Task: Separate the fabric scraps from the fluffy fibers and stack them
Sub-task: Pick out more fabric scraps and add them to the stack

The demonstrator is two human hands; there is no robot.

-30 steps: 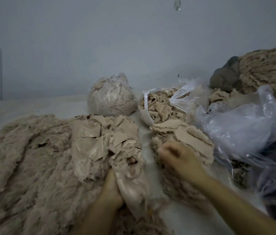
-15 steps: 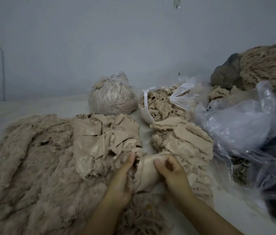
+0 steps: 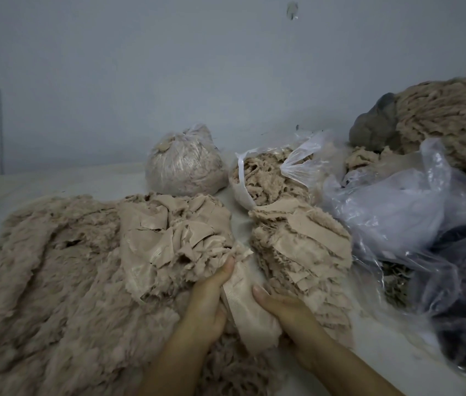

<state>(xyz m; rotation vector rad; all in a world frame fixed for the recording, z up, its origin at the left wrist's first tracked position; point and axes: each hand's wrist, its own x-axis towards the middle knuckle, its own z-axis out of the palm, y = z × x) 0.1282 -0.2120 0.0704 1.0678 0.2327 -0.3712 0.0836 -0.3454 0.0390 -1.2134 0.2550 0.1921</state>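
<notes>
Beige fabric scrap (image 3: 250, 312), long axis pointing away, gripped by left hand (image 3: 206, 304) and right hand (image 3: 286, 310)

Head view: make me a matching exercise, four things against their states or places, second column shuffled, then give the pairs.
Things:
1. tied plastic bag
2. open plastic bag
3. fabric scrap
4. stacked scraps

States or places:
A. held between left hand and right hand
B. knotted shut, by the wall
C. piled just in front of the open bag
D. mouth gaping, fluffy fibers showing

Pairs: 1-B, 2-D, 3-A, 4-C
</notes>
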